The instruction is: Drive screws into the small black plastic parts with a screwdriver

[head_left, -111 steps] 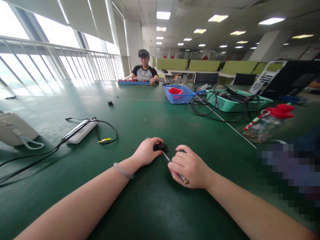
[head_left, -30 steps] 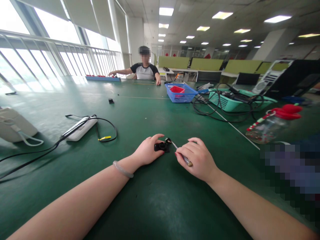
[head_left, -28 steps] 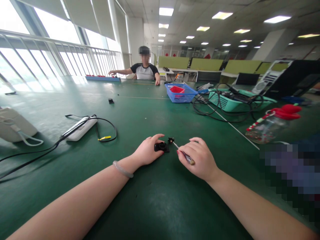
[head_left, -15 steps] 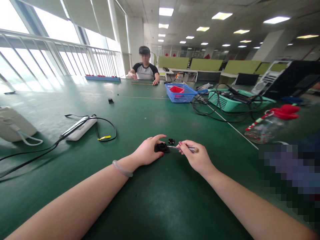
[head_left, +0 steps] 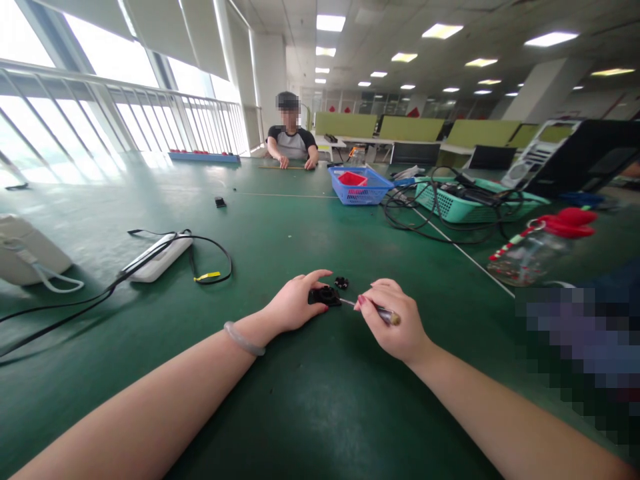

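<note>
A screwdriver-like tool (head_left: 387,315) pointed at a small black part (head_left: 327,297) just below the frame's centre.
The left hand (head_left: 297,301) pinched the part on the green table (head_left: 320,407); the right hand (head_left: 397,323) gripped the tool, its tip at the part's right edge. A round black piece (head_left: 341,283) lay just above.

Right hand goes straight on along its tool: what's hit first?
The slim tool in the right hand would likely meet the black block held by the left hand first; depth at the tip is unclear. The small round piece looks just off that line.
</note>
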The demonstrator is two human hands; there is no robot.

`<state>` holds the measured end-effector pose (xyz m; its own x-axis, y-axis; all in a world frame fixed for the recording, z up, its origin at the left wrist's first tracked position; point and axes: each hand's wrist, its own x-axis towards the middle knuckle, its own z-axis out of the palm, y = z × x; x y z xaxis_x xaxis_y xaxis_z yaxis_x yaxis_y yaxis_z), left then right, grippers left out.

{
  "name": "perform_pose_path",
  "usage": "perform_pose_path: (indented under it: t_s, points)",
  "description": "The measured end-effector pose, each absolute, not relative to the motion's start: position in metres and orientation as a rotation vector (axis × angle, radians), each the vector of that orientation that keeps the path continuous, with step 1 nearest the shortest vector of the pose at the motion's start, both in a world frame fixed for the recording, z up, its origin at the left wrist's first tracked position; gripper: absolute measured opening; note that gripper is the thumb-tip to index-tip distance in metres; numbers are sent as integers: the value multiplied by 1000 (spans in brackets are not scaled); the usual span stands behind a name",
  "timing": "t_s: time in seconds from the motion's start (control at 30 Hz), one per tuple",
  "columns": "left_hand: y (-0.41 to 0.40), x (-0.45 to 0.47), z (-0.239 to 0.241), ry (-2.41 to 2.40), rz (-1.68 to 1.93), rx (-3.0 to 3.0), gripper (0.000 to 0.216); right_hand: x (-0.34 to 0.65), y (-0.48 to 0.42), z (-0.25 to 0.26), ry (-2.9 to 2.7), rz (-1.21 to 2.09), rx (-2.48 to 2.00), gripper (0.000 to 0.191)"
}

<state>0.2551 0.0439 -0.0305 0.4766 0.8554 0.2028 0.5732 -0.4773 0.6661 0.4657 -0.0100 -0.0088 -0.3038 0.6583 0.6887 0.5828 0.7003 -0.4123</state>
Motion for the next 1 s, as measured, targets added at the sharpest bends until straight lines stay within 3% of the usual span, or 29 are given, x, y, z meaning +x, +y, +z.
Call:
perform_pose_path:
  t_s: [0.53,0.8,1.0]
  points:
    - [43,255,-28,1092,669,2287,71,460,-18,-8,-2288,147,-872,16]
    - [42,256,-27,1118,655,2318,71,469,-15,-5,-2026,103,-868,18]
    - [41,256,-26,1111,770,2381,54,467,-10,-8,-2085,146,-975,16]
